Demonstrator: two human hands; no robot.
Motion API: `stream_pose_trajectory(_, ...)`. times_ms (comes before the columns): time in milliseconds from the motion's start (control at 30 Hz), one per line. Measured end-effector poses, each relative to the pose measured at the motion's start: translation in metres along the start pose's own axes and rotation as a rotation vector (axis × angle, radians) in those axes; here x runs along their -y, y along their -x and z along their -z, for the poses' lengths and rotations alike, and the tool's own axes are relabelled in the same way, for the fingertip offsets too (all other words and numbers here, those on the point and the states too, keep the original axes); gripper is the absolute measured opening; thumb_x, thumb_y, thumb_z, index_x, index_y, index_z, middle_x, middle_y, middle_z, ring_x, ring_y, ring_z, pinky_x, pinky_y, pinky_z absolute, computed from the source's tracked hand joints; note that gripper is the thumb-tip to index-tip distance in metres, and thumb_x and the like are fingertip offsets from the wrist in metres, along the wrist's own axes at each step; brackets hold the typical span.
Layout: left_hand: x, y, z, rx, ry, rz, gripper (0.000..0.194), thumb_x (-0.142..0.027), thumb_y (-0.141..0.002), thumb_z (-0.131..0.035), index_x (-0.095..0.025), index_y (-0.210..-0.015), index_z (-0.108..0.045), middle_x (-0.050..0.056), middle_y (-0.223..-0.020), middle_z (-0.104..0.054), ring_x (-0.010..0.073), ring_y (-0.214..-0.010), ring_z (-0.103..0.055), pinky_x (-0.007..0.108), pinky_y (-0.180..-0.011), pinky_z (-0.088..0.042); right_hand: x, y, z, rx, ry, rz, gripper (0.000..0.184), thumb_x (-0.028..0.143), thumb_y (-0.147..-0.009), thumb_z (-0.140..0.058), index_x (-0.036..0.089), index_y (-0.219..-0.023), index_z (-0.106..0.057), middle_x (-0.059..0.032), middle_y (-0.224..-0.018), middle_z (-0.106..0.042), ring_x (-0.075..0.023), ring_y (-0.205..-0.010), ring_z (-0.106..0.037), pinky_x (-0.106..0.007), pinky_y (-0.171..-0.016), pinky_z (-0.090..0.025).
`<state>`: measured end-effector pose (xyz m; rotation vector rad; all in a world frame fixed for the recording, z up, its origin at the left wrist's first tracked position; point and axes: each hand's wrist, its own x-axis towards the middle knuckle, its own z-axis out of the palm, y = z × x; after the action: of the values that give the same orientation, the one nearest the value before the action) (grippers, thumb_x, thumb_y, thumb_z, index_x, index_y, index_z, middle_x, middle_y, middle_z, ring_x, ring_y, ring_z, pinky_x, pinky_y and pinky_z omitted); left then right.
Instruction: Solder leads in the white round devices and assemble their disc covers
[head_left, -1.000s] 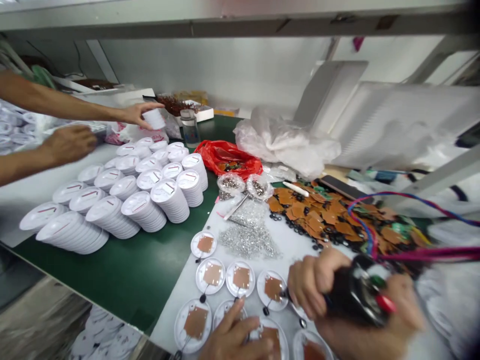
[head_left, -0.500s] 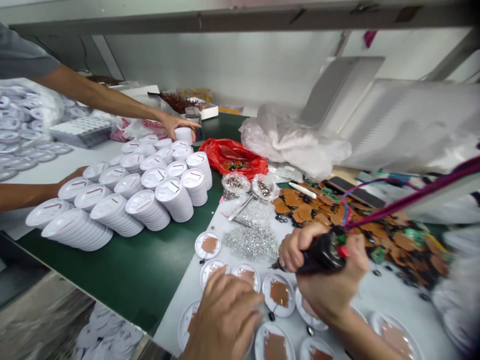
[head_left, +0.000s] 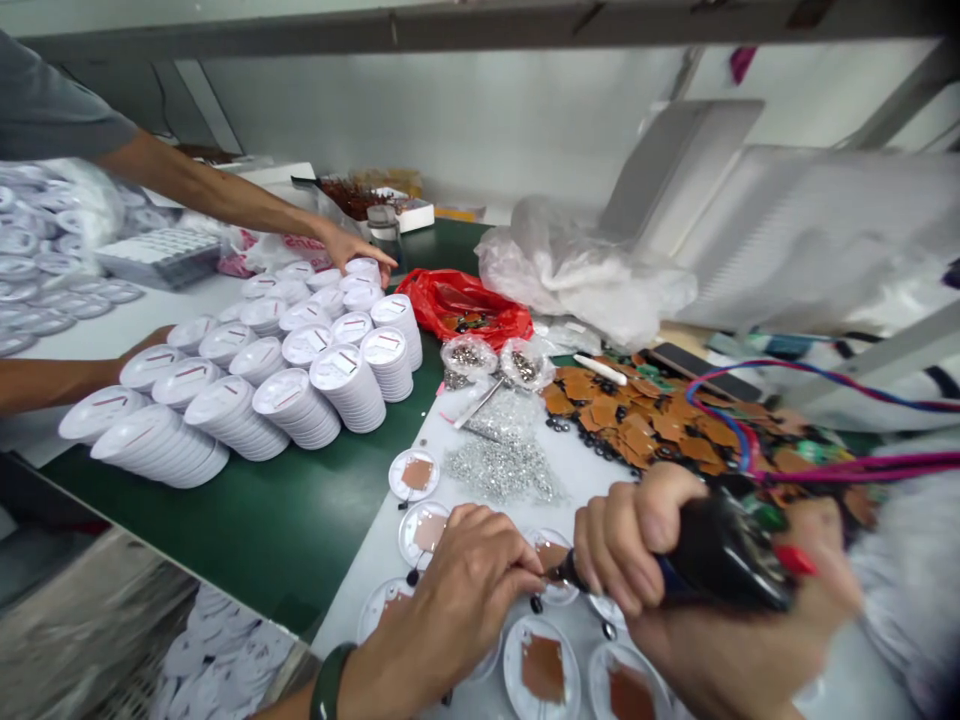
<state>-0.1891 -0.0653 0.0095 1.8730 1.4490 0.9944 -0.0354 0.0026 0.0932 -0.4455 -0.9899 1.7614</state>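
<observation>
My right hand [head_left: 739, 640] is wrapped round a black electric screwdriver [head_left: 727, 555] with a red switch, tilted so that its tip points left. My left hand [head_left: 457, 590] has its thumb and fingers pinched together right at that tip; anything small between them is hidden. Just behind the fingertips lies a white round cover with a brown circuit board [head_left: 551, 555], partly covered by my hands. Similar white covers [head_left: 512, 672] with brown boards and small black parts lie in rows around and below both hands. Beyond them is a pile of small silvery screws [head_left: 499, 460].
Stacks of white round covers [head_left: 296, 410] stand on the green mat at left, a co-worker's hands [head_left: 356, 250] at them. Behind the screws are a red bag [head_left: 469, 305] and clear plastic [head_left: 577, 275]. Loose brown boards [head_left: 645, 415] and red-blue cables [head_left: 847, 465] are at right.
The screwdriver's tip has come down beside my left fingers as my right hand moved right and nearer. My left hand's spread fingers have closed into a pinch. The co-worker's far hand lowered a cover slightly.
</observation>
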Motion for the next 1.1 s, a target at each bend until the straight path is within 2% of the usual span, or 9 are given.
stream_pose_trajectory(200,-0.007,0.009,-0.008,-0.014,0.184,-0.007,0.017,-0.006,-0.094,-0.069,-0.02,-0.084,-0.067,-0.003,-0.084,-0.069,0.0152,-0.086,-0.063,0.029,-0.085,-0.045,0.01,0.007,0.001,-0.011,-0.081,-0.053,0.06,0.071,-0.091,-0.042,0.023,-0.065,-0.066,0.0028,-0.043,-0.043,-0.0129,-0.036,-0.039,-0.027,-0.04,-0.038)
stream_pose_trajectory(300,-0.005,0.02,-0.013,-0.022,0.031,-0.147,0.008,-0.02,-0.101,-0.063,-0.021,-0.101,-0.071,-0.001,-0.088,-0.073,0.0164,-0.084,-0.065,0.033,-0.088,-0.047,0.009,0.02,0.013,0.048,-0.066,-0.139,0.061,0.075,-0.09,-0.042,0.023,-0.07,-0.068,0.001,-0.048,-0.048,-0.0144,-0.041,-0.043,-0.029,-0.045,-0.042)
stream_pose_trajectory(367,-0.001,0.031,-0.018,-0.077,-0.158,-0.276,0.013,-0.027,-0.105,-0.058,-0.021,-0.106,-0.07,-0.002,-0.088,-0.074,0.0163,-0.081,-0.066,0.037,-0.096,-0.045,0.002,0.032,0.024,0.094,-0.037,-0.252,0.063,0.08,-0.088,-0.042,0.024,-0.074,-0.069,-0.0007,-0.052,-0.051,-0.0164,-0.044,-0.045,-0.031,-0.045,-0.043)
stream_pose_trajectory(500,0.009,0.054,-0.033,-0.224,-0.427,-0.475,0.024,-0.022,-0.106,-0.054,-0.022,-0.088,-0.069,-0.008,-0.088,-0.077,0.0146,-0.092,-0.069,0.038,-0.125,-0.021,-0.016,0.052,0.041,0.112,0.045,-0.337,0.063,0.084,-0.083,-0.043,0.026,-0.075,-0.068,-0.003,-0.052,-0.05,-0.0205,-0.044,-0.044,-0.035,-0.04,-0.04)
stream_pose_trajectory(567,0.013,0.061,-0.041,-0.242,-0.46,-0.486,0.025,-0.021,-0.106,-0.055,-0.023,-0.085,-0.069,-0.01,-0.092,-0.078,0.0133,-0.096,-0.069,0.037,-0.129,-0.015,-0.024,0.059,0.045,0.09,0.086,-0.314,0.063,0.085,-0.083,-0.044,0.027,-0.075,-0.068,-0.0047,-0.052,-0.052,-0.0225,-0.044,-0.046,-0.037,-0.04,-0.039)
stream_pose_trajectory(667,0.017,0.064,-0.047,-0.26,-0.469,-0.468,0.023,-0.02,-0.102,-0.062,-0.025,-0.081,-0.068,-0.012,-0.092,-0.077,0.0112,-0.097,-0.07,0.038,-0.129,-0.019,-0.035,0.067,0.048,0.081,0.122,-0.307,0.064,0.086,-0.083,-0.042,0.027,-0.075,-0.067,-0.0057,-0.052,-0.052,-0.0228,-0.043,-0.046,-0.037,-0.037,-0.037)
stream_pose_trajectory(867,0.02,0.059,-0.048,-0.321,-0.485,-0.563,0.026,-0.02,-0.1,-0.064,-0.024,-0.074,-0.065,-0.01,-0.083,-0.072,0.0108,-0.095,-0.068,0.041,-0.129,-0.02,-0.046,0.075,0.049,0.095,0.099,-0.299,0.065,0.079,-0.092,-0.036,0.022,-0.074,-0.061,0.0002,-0.05,-0.048,-0.0137,-0.039,-0.04,-0.028,-0.039,-0.034)
stream_pose_trajectory(1000,0.019,0.057,-0.048,-0.325,-0.448,-0.545,0.028,-0.016,-0.101,-0.061,-0.023,-0.074,-0.064,-0.01,-0.083,-0.072,0.0105,-0.094,-0.067,0.037,-0.129,-0.02,-0.039,0.065,0.045,0.302,0.19,-0.281,0.067,0.08,-0.092,-0.039,0.02,-0.073,-0.064,-0.0017,-0.052,-0.053,-0.016,-0.047,-0.049,-0.03,-0.05,-0.043)
stream_pose_trajectory(1100,0.021,0.056,-0.048,-0.327,-0.444,-0.563,0.03,-0.018,-0.104,-0.056,-0.024,-0.076,-0.064,-0.01,-0.081,-0.072,0.0103,-0.094,-0.067,0.037,-0.129,-0.019,-0.035,0.058,0.042,0.423,0.234,-0.342,0.07,0.082,-0.089,-0.041,0.019,-0.073,-0.067,-0.0026,-0.053,-0.055,-0.0174,-0.051,-0.054,-0.031,-0.053,-0.046)
